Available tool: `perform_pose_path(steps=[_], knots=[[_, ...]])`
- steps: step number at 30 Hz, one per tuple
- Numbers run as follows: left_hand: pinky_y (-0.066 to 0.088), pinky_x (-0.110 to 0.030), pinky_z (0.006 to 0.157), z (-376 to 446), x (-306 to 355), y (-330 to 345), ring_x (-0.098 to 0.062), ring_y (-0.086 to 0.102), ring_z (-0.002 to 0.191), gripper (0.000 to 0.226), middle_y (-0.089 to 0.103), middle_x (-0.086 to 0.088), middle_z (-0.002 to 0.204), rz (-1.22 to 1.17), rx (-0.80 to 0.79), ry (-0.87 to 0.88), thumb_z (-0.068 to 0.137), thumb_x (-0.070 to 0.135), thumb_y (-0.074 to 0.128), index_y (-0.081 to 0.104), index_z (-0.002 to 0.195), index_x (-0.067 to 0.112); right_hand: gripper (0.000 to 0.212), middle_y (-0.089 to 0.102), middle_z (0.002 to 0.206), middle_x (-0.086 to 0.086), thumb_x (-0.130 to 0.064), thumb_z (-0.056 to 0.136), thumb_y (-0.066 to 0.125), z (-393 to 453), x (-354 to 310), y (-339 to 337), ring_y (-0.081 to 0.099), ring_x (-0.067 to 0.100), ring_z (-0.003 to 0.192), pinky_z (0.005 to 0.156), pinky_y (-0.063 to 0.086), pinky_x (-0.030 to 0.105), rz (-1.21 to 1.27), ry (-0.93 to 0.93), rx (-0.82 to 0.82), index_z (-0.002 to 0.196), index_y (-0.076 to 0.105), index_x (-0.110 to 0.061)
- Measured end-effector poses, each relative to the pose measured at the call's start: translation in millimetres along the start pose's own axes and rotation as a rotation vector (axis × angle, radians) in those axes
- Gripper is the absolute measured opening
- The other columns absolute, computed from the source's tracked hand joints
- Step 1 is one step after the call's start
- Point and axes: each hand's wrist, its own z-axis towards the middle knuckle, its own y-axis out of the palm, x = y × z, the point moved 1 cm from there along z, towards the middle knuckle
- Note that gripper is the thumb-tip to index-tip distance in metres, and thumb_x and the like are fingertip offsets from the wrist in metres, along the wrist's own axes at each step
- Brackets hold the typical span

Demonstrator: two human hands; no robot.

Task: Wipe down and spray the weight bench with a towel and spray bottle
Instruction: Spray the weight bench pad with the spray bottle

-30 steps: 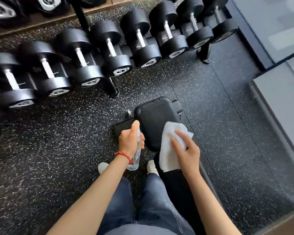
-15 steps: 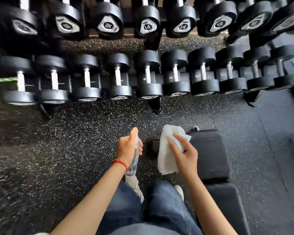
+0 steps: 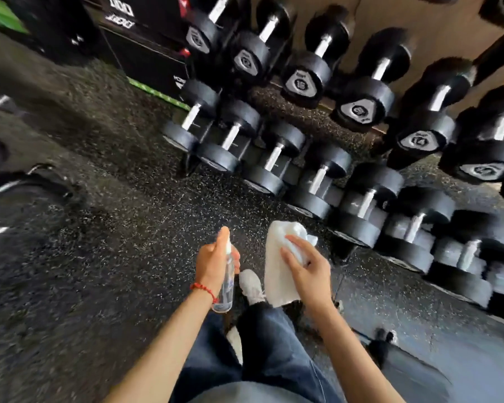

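Since half a second back the view has swung left, so the bench is now only a grey blur at the lower right [image 3: 460, 370], well off from both hands. Dumbbells [image 3: 317, 175] sit racked beyond the fingertips over speckled floor [image 3: 105, 257]. My right hand [image 3: 309, 269] has its fingers pinched on the white towel [image 3: 280, 274], which hangs below them. My left hand [image 3: 213, 263] is wrapped round the clear spray bottle [image 3: 227, 289], forefinger on top.

Black boxes [image 3: 134, 33], far left: white lettering is seen, blurred, unread
Dumbbell end caps [image 3: 357, 110], far right: numbers are printed, too blurred to be read
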Motion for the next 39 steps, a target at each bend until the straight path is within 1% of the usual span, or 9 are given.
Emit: perform_pose_path(steps=[6,11,14,19,22,26,29,33,39], knots=[[0.042,-0.02,0.043,36,27,-34,-0.017,0.055,0.039,0.067,0.059,-0.004,0.043,-0.086,0.188,0.014,0.088,0.06,0.038,0.059,0.044,0.015,0.023,0.06,0.081,-0.024,-0.032,0.083,0.067,57,-44,48,0.054,-0.018,0.072,0.059,0.039,0.001,-0.056,-0.153,-0.266,0.106,0.066,-0.028],[0.044,-0.022,0.049,62,50,-55,-0.015,0.058,0.041,0.069,0.061,-0.003,0.045,-0.141,0.325,-0.008,0.088,0.063,0.032,0.058,0.044,0.016,0.021,0.06,0.066,-0.017,-0.035,0.083,0.066,104,-78,80,0.05,-0.007,0.057,0.053,0.038,0.007,-0.141,-0.258,-0.425,0.103,0.064,-0.039],[0.043,-0.023,0.049,77,64,-64,-0.017,0.061,0.043,0.066,0.062,-0.004,0.045,-0.23,0.407,-0.011,0.086,0.061,0.035,0.059,0.045,0.015,0.021,0.061,0.069,-0.02,-0.035,0.083,0.065,130,-96,101,0.055,-0.01,0.065,0.056,0.043,0.01,-0.173,-0.284,-0.51,0.104,0.064,-0.038],[0.044,-0.02,0.041,99,74,-91,-0.019,0.06,0.042,0.066,0.06,-0.005,0.044,-0.334,0.498,-0.04,0.085,0.06,0.038,0.059,0.041,0.016,0.023,0.064,0.08,-0.017,-0.035,0.083,0.066,158,-120,146,0.058,-0.002,0.069,0.065,0.052,0.03,-0.191,-0.259,-0.628,0.106,0.064,-0.038],[0.042,-0.019,0.041,121,80,-115,-0.017,0.058,0.041,0.068,0.058,-0.004,0.042,-0.33,0.537,-0.045,0.09,0.055,0.036,0.057,0.039,0.015,0.024,0.066,0.083,-0.012,-0.032,0.083,0.067,171,-135,183,0.059,0.003,0.072,0.068,0.053,0.034,-0.202,-0.275,-0.69,0.106,0.065,-0.033],[0.041,-0.016,0.038,165,95,-157,-0.016,0.057,0.039,0.067,0.059,-0.005,0.042,-0.353,0.584,-0.012,0.091,0.052,0.038,0.059,0.039,0.015,0.023,0.062,0.09,-0.019,-0.031,0.083,0.066,191,-158,246,0.06,0.003,0.082,0.07,0.054,0.029,-0.204,-0.287,-0.738,0.106,0.064,-0.033],[0.043,-0.017,0.039,205,108,-197,-0.016,0.058,0.04,0.067,0.06,-0.005,0.043,-0.361,0.593,-0.005,0.092,0.052,0.039,0.06,0.04,0.015,0.022,0.062,0.085,-0.02,-0.03,0.083,0.066,207,-177,299,0.058,-0.005,0.075,0.067,0.053,0.028,-0.201,-0.288,-0.737,0.105,0.064,-0.035],[0.042,-0.017,0.039,251,131,-254,-0.018,0.059,0.04,0.064,0.06,-0.004,0.043,-0.381,0.594,-0.019,0.087,0.056,0.042,0.061,0.042,0.014,0.024,0.062,0.087,-0.018,-0.031,0.082,0.067,230,-209,368,0.056,-0.009,0.073,0.059,0.045,0.01,-0.23,-0.277,-0.718,0.106,0.065,-0.035],[0.042,-0.019,0.04,312,164,-320,-0.018,0.057,0.039,0.064,0.058,-0.004,0.042,-0.416,0.59,-0.056,0.087,0.055,0.042,0.06,0.043,0.013,0.024,0.057,0.063,-0.013,-0.028,0.081,0.068,260,-257,445,0.046,-0.004,0.048,0.047,0.038,0.009,-0.216,-0.287,-0.666,0.103,0.065,-0.036]])
